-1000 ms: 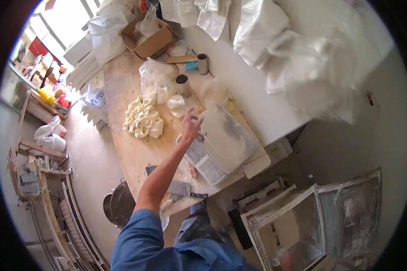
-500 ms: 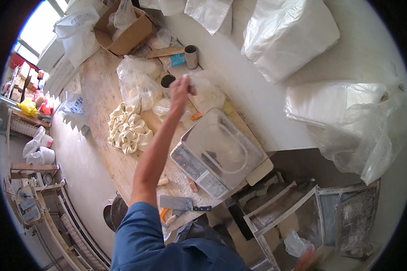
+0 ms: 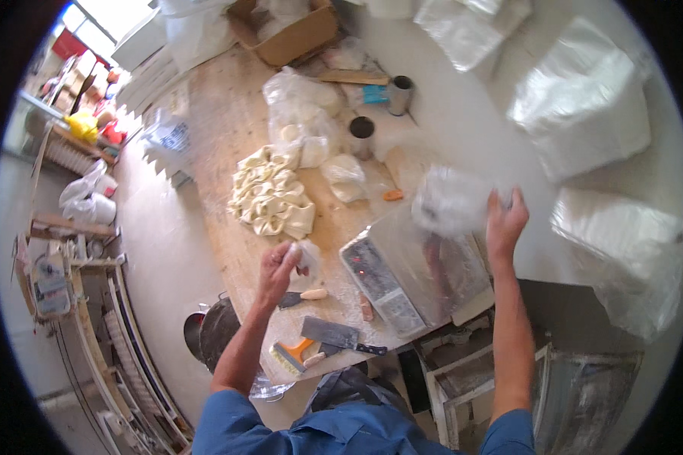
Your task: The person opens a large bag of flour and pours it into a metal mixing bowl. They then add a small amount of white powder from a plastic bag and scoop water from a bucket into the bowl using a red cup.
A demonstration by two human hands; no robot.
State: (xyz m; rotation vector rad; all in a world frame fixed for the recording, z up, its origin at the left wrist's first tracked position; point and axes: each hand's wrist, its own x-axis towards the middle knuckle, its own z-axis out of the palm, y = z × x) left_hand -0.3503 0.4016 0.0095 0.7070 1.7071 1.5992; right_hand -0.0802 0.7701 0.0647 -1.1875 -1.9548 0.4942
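Note:
My left hand (image 3: 278, 268) is closed on a small bit of thin whitish plastic (image 3: 307, 259), beside a heap of pale cut dough strips (image 3: 272, 192). On the other side, my right hand (image 3: 506, 224) pinches a clear plastic bag (image 3: 449, 201), blurred by motion, above the far right part of a scale (image 3: 383, 280) with a clear plastic cover. Near my left forearm lie a cleaver (image 3: 331, 332), an orange-handled brush (image 3: 288, 356) and a scraper with a pale handle (image 3: 313, 295).
Bagged dough (image 3: 302, 114) and a smaller bag (image 3: 344, 178) sit beyond the heap. Two metal cans (image 3: 400, 96) stand farther back, near a cardboard box (image 3: 284, 38). Stacks of clear bags (image 3: 584, 98) cover part of the white surface at right. A dusty frame (image 3: 508, 371) stands below.
My left hand has come back from beside the cans, now gripping whitish plastic. My right hand has risen from the lower right with the plastic bag. The view has shifted.

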